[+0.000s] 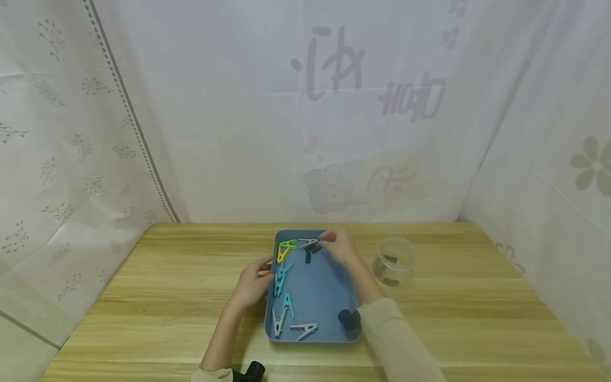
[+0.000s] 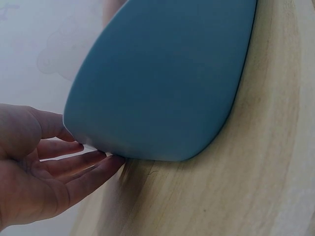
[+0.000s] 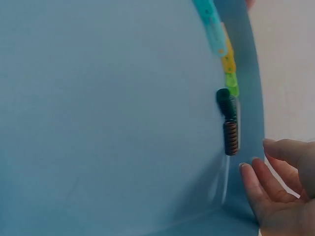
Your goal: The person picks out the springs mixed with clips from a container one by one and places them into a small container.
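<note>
A blue rectangular tray stands on the wooden table. My left hand holds its left side, thumb by the rim and fingers against the outer wall; in the left wrist view the left hand touches the tray's edge. At the far right corner my right hand grips the far wall, with the right thumb outside and fingertips inside in the right wrist view. Beside those fingers lie a dark green ribbed piece and a brown ribbed piece. A grey clothes peg lies along the far wall.
Along the tray's left side are a green peg, a yellow peg and several blue pegs. Grey pegs lie near its front. A clear round jar with dark pieces stands to the right. A pale curtain hangs behind the table.
</note>
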Action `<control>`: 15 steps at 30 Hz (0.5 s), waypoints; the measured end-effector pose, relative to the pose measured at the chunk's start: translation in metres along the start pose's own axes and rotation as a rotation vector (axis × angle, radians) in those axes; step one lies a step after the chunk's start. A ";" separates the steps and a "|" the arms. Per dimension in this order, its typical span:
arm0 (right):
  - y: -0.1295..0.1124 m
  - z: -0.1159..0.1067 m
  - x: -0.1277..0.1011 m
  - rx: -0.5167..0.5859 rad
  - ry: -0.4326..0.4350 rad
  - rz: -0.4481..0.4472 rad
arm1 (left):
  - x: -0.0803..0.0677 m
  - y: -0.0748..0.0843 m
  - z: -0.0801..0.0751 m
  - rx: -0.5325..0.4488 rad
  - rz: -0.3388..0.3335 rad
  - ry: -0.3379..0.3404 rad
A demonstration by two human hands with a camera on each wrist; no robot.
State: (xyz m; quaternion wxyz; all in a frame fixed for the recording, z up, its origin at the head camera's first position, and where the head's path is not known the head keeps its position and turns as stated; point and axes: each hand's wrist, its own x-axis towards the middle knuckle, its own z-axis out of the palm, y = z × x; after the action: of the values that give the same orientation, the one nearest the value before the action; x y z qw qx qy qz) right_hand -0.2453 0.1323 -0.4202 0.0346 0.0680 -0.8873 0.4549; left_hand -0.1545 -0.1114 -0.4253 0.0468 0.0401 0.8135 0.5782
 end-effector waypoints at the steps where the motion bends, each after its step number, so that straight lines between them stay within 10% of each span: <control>1: 0.000 0.001 0.000 -0.011 -0.004 -0.007 | 0.000 0.000 0.000 0.003 0.003 0.000; 15: -0.001 0.007 0.002 -0.105 -0.040 0.017 | 0.001 -0.002 0.000 0.019 0.012 -0.004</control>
State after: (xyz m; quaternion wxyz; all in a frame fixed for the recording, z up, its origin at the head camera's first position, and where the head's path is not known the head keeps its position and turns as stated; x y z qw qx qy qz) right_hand -0.2468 0.1262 -0.4235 0.0164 0.0676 -0.9110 0.4064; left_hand -0.1555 -0.1119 -0.4274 0.0447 0.0465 0.8188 0.5705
